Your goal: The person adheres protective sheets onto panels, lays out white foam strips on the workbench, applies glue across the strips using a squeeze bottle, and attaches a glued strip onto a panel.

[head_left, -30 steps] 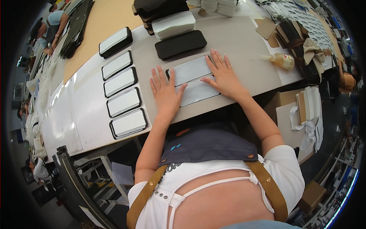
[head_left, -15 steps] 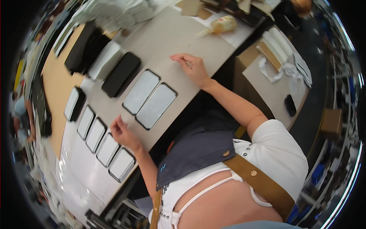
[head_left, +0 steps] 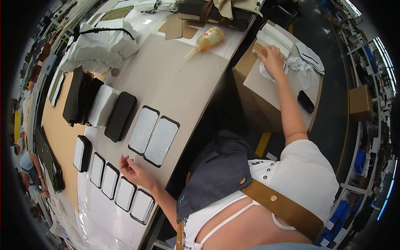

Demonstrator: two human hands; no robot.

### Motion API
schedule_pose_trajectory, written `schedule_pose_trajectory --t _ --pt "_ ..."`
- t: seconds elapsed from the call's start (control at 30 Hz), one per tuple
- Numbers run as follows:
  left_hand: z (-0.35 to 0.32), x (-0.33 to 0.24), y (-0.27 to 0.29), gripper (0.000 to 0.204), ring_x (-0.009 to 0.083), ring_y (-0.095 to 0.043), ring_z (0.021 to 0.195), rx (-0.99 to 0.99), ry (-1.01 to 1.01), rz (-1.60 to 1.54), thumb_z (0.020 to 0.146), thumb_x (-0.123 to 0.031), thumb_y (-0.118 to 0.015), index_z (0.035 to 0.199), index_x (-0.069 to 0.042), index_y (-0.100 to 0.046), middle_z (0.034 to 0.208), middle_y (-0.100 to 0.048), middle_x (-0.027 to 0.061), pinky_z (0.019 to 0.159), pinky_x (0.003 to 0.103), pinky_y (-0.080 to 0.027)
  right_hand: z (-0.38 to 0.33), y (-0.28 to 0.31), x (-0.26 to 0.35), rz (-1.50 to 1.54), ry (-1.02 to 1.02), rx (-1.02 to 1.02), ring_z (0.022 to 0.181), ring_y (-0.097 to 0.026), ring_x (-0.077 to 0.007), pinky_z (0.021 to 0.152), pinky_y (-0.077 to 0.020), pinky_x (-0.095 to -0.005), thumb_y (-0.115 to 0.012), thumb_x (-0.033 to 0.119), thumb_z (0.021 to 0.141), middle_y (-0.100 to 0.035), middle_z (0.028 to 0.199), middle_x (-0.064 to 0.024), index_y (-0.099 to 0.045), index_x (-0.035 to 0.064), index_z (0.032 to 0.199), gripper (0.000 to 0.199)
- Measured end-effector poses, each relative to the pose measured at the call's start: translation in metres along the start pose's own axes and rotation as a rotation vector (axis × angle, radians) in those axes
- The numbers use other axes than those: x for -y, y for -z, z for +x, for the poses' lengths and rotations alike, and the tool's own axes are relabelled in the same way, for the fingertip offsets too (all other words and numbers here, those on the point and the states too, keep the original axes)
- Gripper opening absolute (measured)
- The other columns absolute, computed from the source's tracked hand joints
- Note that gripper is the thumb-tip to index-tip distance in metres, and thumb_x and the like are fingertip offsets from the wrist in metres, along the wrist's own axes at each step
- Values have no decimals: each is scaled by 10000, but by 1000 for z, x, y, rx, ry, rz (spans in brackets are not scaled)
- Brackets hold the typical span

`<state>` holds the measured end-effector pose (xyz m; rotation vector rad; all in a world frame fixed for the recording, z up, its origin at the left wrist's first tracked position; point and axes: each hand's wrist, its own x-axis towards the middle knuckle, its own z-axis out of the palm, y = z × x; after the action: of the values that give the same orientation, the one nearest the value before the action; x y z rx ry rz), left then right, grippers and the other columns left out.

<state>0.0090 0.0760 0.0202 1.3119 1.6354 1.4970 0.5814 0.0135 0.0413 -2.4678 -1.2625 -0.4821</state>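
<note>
My right hand (head_left: 273, 62) reaches over a cardboard-topped stand to the right of the table. Its fingers are bent down at the end of a tan strip (head_left: 258, 48) beside folded white pieces (head_left: 275, 38); what they pinch is hidden. My left hand (head_left: 135, 171) hovers over the table's near side, loosely curled with fingers apart and nothing in it. Just beyond it lie two pale grey rectangular panels with dark edges, a left one (head_left: 143, 130) and a right one (head_left: 162, 141). Several smaller white dark-edged panels (head_left: 124, 193) are lined up to its left and below.
A dark stack (head_left: 121, 116), a white stack (head_left: 103, 106) and black folded pieces (head_left: 79, 98) stand farther left. A strapped white bundle (head_left: 104, 46) sits behind them. A glue bottle (head_left: 209, 38) lies at the far side. The stand also bears a black object (head_left: 306, 101).
My right hand has moved from above the table, right and away, to the stand. My left hand stays by the panels. The view has shifted, showing more of the far table.
</note>
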Motion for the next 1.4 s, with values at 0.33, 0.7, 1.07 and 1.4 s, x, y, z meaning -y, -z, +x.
schedule_pose_trajectory --t 0.33,0.7,1.07,1.4 --pt "2 2 -4 257 128 -546 960 45 -13 53 1037 -114 -487 1252 -38 -606 1135 -624 47 867 272 -437 14 -1 -58 230 39 96 1033 -595 -310 918 -491 -394 -787 174 790 -665 1044 -107 -715 10 1009 283" --pt "2 0 -4 243 151 -586 969 20 13 49 1047 -81 -454 1217 -8 -611 1134 -633 78 874 288 -465 13 52 -84 106 -278 -670 1063 -693 -297 847 -548 -414 -580 74 945 -711 1185 -140 -714 150 1211 308" --pt "3 0 -1 244 147 -569 962 44 -20 49 1044 -93 -470 1224 -13 -614 1130 -635 66 878 285 -454 -11 -18 -161 -134 -502 -89 1101 -660 -365 924 -521 -426 -500 134 973 -698 1207 -150 -680 55 1231 324" --pt "1 4 -5 219 124 -555 925 30 15 -1 1037 -89 -489 1189 -10 -625 1108 -641 46 829 267 -452 -8 6 -61 159 167 -98 1073 -616 -294 931 -497 -397 -715 146 863 -680 1065 -95 -695 55 1051 210"
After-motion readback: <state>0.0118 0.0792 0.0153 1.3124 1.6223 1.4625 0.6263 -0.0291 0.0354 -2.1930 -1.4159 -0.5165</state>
